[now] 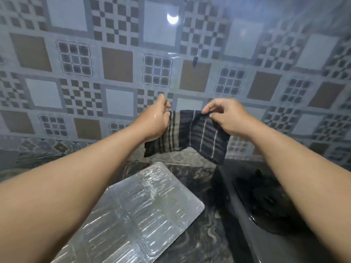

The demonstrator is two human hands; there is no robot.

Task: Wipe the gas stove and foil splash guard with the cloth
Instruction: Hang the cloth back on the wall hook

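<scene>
A dark striped cloth (191, 135) hangs stretched between both hands, held up in front of the tiled wall above the counter. My left hand (154, 120) grips its left top corner in a closed fist. My right hand (226, 115) pinches the right top corner between thumb and fingers. The silver foil splash guard (136, 211) lies flat on the dark marbled counter below my left forearm. The gas stove (266, 205), dark with a black burner grate, sits at the lower right, partly hidden by my right forearm.
The patterned tiled wall (117, 63) fills the upper view, covered by a glossy clear sheet with a lamp's glare (172, 18). The dark marbled counter (195, 179) runs between the foil guard and the stove.
</scene>
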